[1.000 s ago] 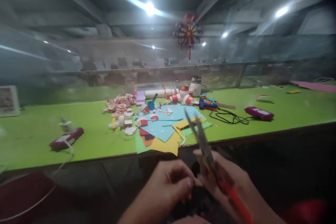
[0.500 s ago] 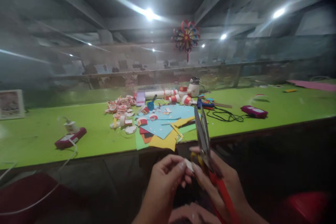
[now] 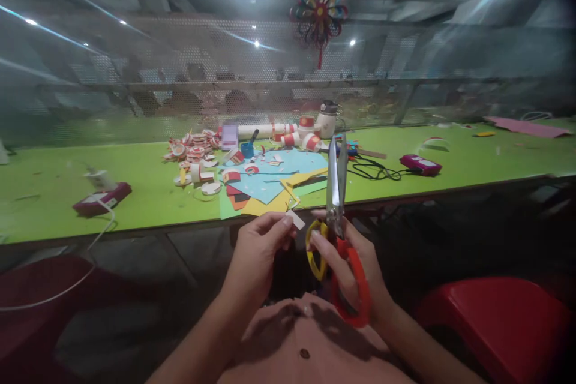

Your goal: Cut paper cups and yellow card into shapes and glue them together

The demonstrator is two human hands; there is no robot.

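Between the thumb and fingers of my left hand (image 3: 263, 246) is pinched a small white piece of paper (image 3: 296, 220). My right hand (image 3: 360, 258) grips a pair of scissors (image 3: 335, 192) with a red and a yellow handle, its blades pointing up and slightly apart. Both hands are in front of the table's near edge, above my lap, and the scissors are not touching the paper. Beyond them on the table lie blue paper sheets (image 3: 288, 162) and a yellow sheet (image 3: 265, 205).
A green table (image 3: 148, 174) runs across the view. On it stand a heap of red-and-white paper pieces (image 3: 193, 147), cut paper cups (image 3: 289, 140), a white jar (image 3: 327, 123) and purple power strips (image 3: 420, 165). Red stools (image 3: 504, 324) flank me. A paper flower (image 3: 320, 12) hangs ahead.
My view has tilted down. The right hand has come away from the white paper, which stays in my left hand. The scissors have turned more upright, with their handles now plainly visible.
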